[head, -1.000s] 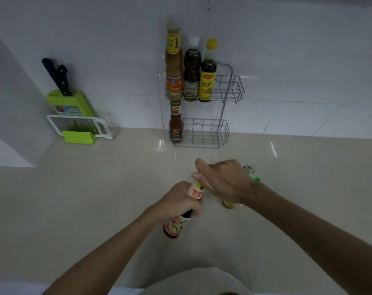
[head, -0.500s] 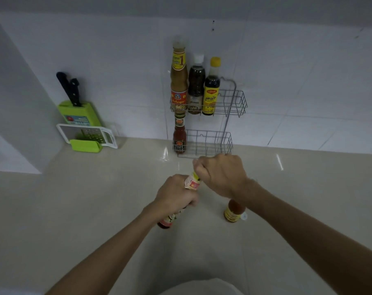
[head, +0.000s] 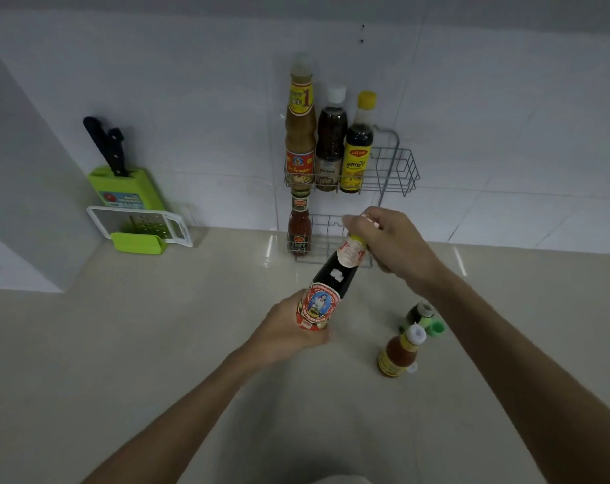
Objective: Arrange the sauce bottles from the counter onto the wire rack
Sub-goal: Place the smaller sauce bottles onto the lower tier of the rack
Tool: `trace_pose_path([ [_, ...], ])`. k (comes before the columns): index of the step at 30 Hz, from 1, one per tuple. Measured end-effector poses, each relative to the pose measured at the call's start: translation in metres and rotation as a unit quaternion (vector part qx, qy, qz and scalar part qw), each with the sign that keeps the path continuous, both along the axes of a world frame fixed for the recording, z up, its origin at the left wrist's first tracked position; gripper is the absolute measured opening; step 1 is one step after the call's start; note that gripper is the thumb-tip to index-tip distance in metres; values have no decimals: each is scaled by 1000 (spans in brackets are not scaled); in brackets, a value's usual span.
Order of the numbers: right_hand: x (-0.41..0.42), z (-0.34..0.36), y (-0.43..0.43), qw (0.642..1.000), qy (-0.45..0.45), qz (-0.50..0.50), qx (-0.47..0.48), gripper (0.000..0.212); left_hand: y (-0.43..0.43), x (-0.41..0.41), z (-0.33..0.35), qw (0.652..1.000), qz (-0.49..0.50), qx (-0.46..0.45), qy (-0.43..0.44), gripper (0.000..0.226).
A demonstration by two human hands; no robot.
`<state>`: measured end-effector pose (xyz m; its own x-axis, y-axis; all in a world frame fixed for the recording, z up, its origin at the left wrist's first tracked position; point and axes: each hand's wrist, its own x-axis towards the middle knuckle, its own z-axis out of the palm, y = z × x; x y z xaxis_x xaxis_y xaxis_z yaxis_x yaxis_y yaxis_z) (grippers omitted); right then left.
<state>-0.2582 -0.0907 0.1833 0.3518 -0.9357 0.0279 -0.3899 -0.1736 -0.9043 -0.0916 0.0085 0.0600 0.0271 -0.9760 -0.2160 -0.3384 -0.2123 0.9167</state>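
Two hands share one dark sauce bottle, which is tilted with its neck leaning away toward the wire rack and its base nearer the person, held above the counter. The left hand has a closed grip around the lower body, fingers wrapped behind and under the red-and-white label, so the base is mostly covered. The right hand is closed over the top of the bottle, its fingers curled down around the cap, of which only a sliver of yellow shows; the neck label sits just below that grip. On the rack's upper basket stand three bottles side by side: a tall tan bottle at the left, a white-capped dark bottle in the middle and a yellow-capped dark bottle to its right, with the basket's right part bare. In the lower basket a small red sauce bottle stands at the left end. To the right of the held bottle, on the counter, an orange sauce bottle stands upright, and just behind it a green-capped bottle with its lid flipped open. Far left against the wall are a green knife block with black handles and a white grater in front of it.
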Motion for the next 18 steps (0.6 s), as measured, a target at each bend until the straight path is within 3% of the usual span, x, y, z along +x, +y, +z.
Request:
trace_pose_path([
  [3, 9, -25, 2, 998, 15, 68, 8, 20, -24, 0, -6, 998, 60, -22, 19, 41],
  [5, 12, -48, -3, 994, 1, 91, 54, 34, -46, 7, -8, 999, 45, -20, 2, 50],
  [7, 14, -68, -20, 998, -3, 49, 42, 38, -72, 20, -13, 998, -10, 13, -58, 76],
  [9, 17, -85, -42, 999, 19, -4, -32, 37, -100, 41, -18, 991, -17, 78, -105, 108],
  [13, 28, -111, -80, 991, 5, -66, -120, 36, -150, 71, -15, 989, 70, 120, -53, 111],
  [18, 47, -152, -126, 993, 42, -32, -104, 36, -198, 78, -12, 992, 64, 105, 33, 115],
])
